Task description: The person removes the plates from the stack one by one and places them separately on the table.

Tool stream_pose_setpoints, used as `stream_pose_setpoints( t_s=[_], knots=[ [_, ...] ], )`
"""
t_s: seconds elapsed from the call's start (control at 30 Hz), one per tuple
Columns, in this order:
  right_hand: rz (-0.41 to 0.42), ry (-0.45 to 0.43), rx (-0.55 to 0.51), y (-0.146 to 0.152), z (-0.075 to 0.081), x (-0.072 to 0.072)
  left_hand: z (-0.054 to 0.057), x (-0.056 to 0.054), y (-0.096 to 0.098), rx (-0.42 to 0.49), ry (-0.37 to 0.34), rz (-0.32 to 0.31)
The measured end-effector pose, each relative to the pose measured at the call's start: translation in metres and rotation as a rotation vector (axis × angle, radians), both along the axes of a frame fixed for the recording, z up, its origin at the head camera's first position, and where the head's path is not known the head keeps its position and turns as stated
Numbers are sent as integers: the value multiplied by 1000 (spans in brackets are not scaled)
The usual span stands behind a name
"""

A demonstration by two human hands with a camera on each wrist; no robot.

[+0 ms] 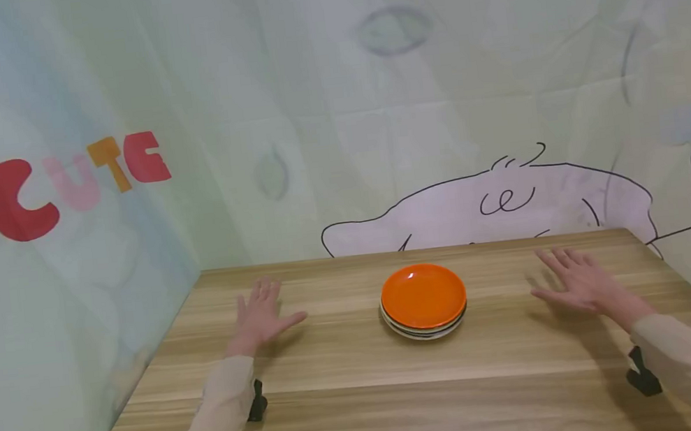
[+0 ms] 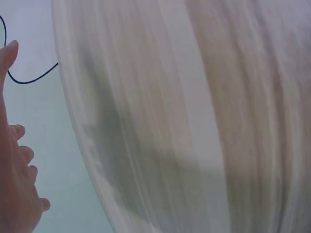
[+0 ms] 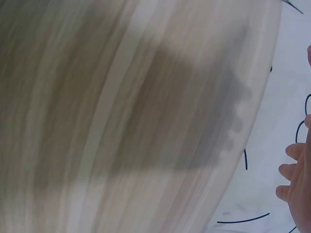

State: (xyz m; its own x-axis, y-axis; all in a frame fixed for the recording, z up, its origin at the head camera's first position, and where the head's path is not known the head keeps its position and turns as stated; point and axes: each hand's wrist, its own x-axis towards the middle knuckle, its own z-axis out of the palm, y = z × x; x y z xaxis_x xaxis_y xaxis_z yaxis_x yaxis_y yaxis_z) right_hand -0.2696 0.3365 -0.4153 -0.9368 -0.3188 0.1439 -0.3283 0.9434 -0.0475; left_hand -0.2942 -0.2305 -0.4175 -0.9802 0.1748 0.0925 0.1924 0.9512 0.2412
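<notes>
A stack of plates (image 1: 423, 296) sits in the middle of the wooden table, an orange one on top and pale and dark rims showing beneath. To its left my left hand (image 1: 261, 320) is held over the table with fingers spread and thumb pointing toward the stack. My right hand (image 1: 583, 284) hovers to the right of the plates, fingers likewise spread. Both hands hold nothing and are apart from the stack. In the left wrist view my left hand (image 2: 17, 170) shows at the left edge; in the right wrist view my right hand (image 3: 297, 177) shows at the right edge.
The wooden table (image 1: 367, 420) ends at a printed curtain (image 1: 282, 96) behind it and on the left, with coloured letters and a line-drawn animal. A black wrist mount (image 1: 256, 401) is on the left sleeve, another mount (image 1: 643, 374) on the right one.
</notes>
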Motion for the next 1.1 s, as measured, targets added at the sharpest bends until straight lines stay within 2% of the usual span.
stream_pose_setpoints(
  t_s=[0.37, 0.63, 0.87, 1.1],
  knots=[
    [53, -45, -182, -18, 2, -4, 2, 0, 24, 92, 17, -31],
    [78, -90, -314, -34, 1, -4, -1, 0, 42, 186, 47, -90],
    [121, -82, -387, -47, -2, -7, -1, -1, 57, 259, 10, -118],
    [104, -94, -452, -60, -5, -8, -2, 2, 72, 384, -48, -106]
  ],
)
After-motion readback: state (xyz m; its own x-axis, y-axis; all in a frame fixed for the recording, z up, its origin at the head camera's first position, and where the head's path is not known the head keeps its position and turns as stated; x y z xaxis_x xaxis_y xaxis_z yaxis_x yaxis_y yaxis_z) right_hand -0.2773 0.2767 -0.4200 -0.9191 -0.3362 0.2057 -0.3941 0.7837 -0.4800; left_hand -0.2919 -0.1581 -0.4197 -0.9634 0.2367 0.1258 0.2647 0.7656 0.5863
